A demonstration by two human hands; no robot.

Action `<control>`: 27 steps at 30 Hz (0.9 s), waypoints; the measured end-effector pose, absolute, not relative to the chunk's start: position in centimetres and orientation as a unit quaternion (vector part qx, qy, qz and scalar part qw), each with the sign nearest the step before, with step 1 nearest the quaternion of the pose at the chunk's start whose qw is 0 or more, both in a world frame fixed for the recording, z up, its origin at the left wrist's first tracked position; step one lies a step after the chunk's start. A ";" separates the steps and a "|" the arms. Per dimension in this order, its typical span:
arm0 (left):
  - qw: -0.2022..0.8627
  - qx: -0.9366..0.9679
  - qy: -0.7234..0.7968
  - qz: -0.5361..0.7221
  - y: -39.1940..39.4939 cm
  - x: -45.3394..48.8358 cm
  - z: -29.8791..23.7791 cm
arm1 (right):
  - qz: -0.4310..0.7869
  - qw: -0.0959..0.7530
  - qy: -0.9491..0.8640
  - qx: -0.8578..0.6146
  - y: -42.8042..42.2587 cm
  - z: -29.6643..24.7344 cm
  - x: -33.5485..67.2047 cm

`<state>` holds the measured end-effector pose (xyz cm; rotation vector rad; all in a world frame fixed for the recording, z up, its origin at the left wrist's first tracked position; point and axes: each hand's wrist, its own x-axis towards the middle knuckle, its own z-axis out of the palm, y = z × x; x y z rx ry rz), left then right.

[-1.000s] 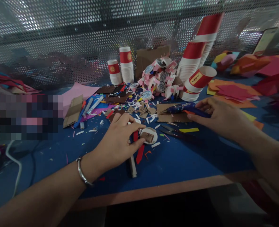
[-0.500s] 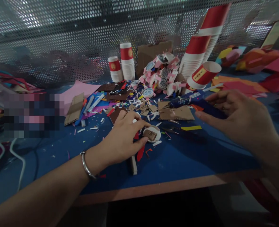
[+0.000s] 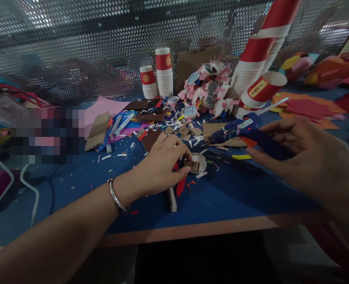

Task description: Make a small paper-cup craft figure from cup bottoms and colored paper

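Observation:
With thumb and index finger, my left hand (image 3: 170,161) grips the left side of a small white round paper cup base (image 3: 202,163). A small brown cardboard piece (image 3: 194,166) sits inside that base, close to the fingertips. My right hand (image 3: 307,154) is around the handle of a dark blue hot glue gun (image 3: 236,129), which has a small red light lit. The gun's nozzle points left, above the scraps and beyond the cup base. A clear glue stick (image 3: 273,105) sticks out of its back end.
Behind stands a heap of small cup pieces with pink tabs (image 3: 207,92). Stacks of red and white paper cups (image 3: 164,75) flank it, with a tilted cup (image 3: 263,90) at right. Paper scraps, markers (image 3: 118,128) and cardboard (image 3: 97,130) cover the blue table (image 3: 222,201).
My right hand has closed on the glue gun, which has shifted left and toward me, its nozzle nearer the cup base. My left hand stays at the cup base. The view has shifted slightly.

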<state>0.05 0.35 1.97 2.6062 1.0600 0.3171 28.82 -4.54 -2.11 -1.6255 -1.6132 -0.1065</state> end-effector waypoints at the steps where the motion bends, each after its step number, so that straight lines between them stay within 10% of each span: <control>1: 0.154 0.910 0.365 0.120 0.4 0.1 2.0 | -0.045 0.409 -0.644 -0.646 -4.7 -2.2 28.8; 13: 0.485 0.717 0.430 0.257 1.0 -0.6 1.6 | -0.055 0.450 -0.623 -0.637 -5.7 -3.1 28.1; 27: 0.576 0.627 0.455 0.260 0.4 0.2 1.4 | -0.064 0.439 -0.633 -0.634 -5.7 -3.4 28.0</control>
